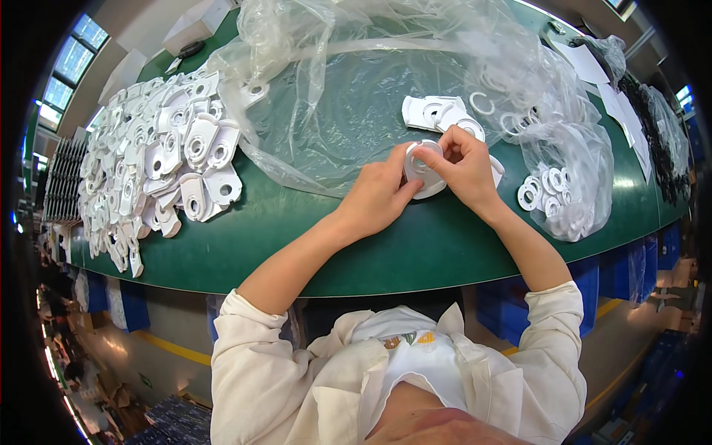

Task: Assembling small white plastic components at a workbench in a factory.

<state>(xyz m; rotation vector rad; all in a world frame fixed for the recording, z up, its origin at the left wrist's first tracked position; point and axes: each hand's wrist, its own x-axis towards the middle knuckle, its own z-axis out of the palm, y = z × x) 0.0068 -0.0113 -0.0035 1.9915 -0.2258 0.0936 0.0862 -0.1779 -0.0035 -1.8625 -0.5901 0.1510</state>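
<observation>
Between both hands, just above the green table, is a white plastic part with a rounded end and a round raised middle. My left hand grips it from the left, fingers behind and thumb along its lower edge. My right hand is closed at its upper right, with the thumb pressed on its face; whether a small ring is under that thumb I cannot tell. Just beyond the hands lie several similar white parts. Another white part shows partly behind my right wrist.
A big heap of white plastic parts covers the table's left side. Clear plastic sheeting spreads across the back. To the right, a clear bag holds several white rings. Blue bins stand below the table's front edge.
</observation>
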